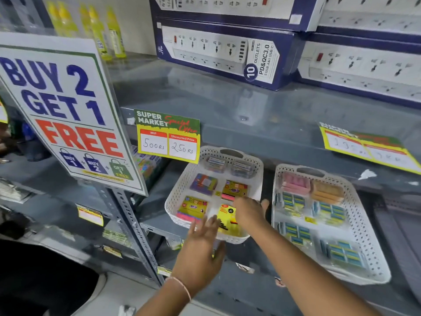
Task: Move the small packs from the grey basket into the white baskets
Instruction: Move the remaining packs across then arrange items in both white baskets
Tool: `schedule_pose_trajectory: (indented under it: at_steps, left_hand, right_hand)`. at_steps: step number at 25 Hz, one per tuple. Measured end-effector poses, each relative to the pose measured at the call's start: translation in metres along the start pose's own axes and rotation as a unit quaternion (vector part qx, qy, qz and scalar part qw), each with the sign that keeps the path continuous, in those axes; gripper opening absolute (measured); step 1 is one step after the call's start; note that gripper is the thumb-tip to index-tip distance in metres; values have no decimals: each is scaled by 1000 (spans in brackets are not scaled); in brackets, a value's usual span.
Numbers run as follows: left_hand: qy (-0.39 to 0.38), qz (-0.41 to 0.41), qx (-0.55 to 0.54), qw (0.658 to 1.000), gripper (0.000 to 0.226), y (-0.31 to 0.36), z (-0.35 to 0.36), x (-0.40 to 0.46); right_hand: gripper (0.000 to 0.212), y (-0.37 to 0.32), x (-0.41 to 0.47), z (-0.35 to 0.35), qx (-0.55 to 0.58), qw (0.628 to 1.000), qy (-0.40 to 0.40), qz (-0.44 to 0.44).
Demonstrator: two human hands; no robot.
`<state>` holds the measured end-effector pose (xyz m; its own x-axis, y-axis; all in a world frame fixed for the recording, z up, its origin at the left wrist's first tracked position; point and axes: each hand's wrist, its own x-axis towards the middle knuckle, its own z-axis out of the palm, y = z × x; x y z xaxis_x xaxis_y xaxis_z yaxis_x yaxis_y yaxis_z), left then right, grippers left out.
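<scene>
Two white perforated baskets stand side by side on a grey shelf. The left white basket (pixel 182 190) holds several small colourful packs, among them a yellow pack (pixel 227 221) at its front right. The right white basket (pixel 362 215) holds pink, orange and blue-green packs. My right hand (pixel 249 212) lies over the front right corner of the left basket, fingers bent down onto the yellow pack, one finger sticking out past the rim. My left hand (pixel 201 245) hovers at that basket's front rim, fingers spread and blurred, holding nothing. No grey basket is in view.
A "Super Market" price card (pixel 168 135) hangs on the shelf edge above the left basket, and a second card (pixel 366 147) hangs above the right one. A big "Buy 2 Get 1 Free" sign (pixel 61 110) stands at left. Power strip boxes (pixel 223 51) fill the upper shelf.
</scene>
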<state>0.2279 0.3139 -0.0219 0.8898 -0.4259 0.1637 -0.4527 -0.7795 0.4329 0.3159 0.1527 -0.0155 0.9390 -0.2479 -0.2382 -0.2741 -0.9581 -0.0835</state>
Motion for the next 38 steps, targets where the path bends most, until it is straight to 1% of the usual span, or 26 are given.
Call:
schedule_pose_trajectory:
  at_steps: [2,4,5,6,7,8,9,10,11,12,13,15,17,22,24,26,27,28,29,30,31,32,33,35,37,38]
  left_hand:
    - [67,-60,-101,991,43,-14,-13,21]
    - [92,-126,-171,973,23,-23,-27,46]
    - [88,-168,-220,957,15,-28,-28,61]
    - [70,-226,-295,926,13,-33,-27,77]
    - [35,-288,-375,880,16,-36,-26,91]
    - [-11,-338,-424,840,19,-38,-22,104]
    - [-65,-365,-438,819,26,-39,-16,114]
    - [-120,-377,-439,807,31,-37,-9,121]
    - [-164,-385,-441,794,34,-33,-3,124]
    - [-194,-391,-434,788,38,-29,1,127]
    - [-208,-397,-418,790,45,-26,4,127]
    - [-212,-403,-379,806,57,-24,7,128]
    - [-210,-405,-375,807,62,-23,8,131]
    - [-224,-411,-417,779,69,-25,8,132]
    - [-225,-413,-424,774,70,-25,8,132]
    - [-229,-407,-422,777,69,-25,7,133]
    - [-230,-401,-413,785,68,-24,7,131]
    - [-226,-390,-389,804,66,-23,6,130]
    - [-213,-373,-345,835,65,-24,5,129]
    - [-189,-352,-291,869,66,-25,6,131]
    - [-157,-334,-248,895,68,-26,5,136]
    - [-129,-330,-231,906,71,-25,5,143]
    - [-114,-344,-249,898,73,-24,5,152]
    - [-98,-385,-320,860,75,-22,9,172]
    - [-94,-390,-370,838,79,-21,14,184]
    - [-98,-388,-383,832,83,-20,17,187]
  right_hand:
    - [29,-3,-3,1,-11,1000,24,-4]
    - [38,-2,-3,1,1,995,92,-22]
    - [41,-1,-3,1,49,990,132,-20]
    - [40,0,-4,-1,157,975,155,-1]
    - [36,1,-5,-5,326,934,142,43]
    - [34,-1,-6,-10,503,855,82,97]
    - [33,-1,-7,-12,631,762,13,143]
    - [33,0,-8,-12,696,694,-45,181]
    - [32,2,-9,-11,723,657,-81,200]
    - [33,3,-9,-10,731,641,-106,211]
    - [34,5,-9,-8,732,632,-129,217]
    - [37,7,-7,-8,723,629,-173,226]
    - [38,8,-6,-8,716,627,-201,232]
    - [37,9,-4,-3,723,620,-206,224]
    - [37,9,-3,-2,728,616,-206,219]
    - [37,9,-4,-2,730,617,-197,218]
    - [38,9,-3,-1,733,616,-188,219]
    - [39,8,-3,0,737,615,-176,219]
    - [42,7,-2,1,738,619,-156,218]
    - [46,7,1,1,734,631,-129,216]
    - [52,7,5,0,728,643,-100,216]
    - [58,6,9,-1,725,650,-74,218]
    - [64,4,13,-2,724,652,-53,218]
    - [73,1,20,-4,717,661,-26,220]
    - [81,-1,29,-4,706,670,-10,230]
    - [85,-2,33,-3,700,675,-5,235]
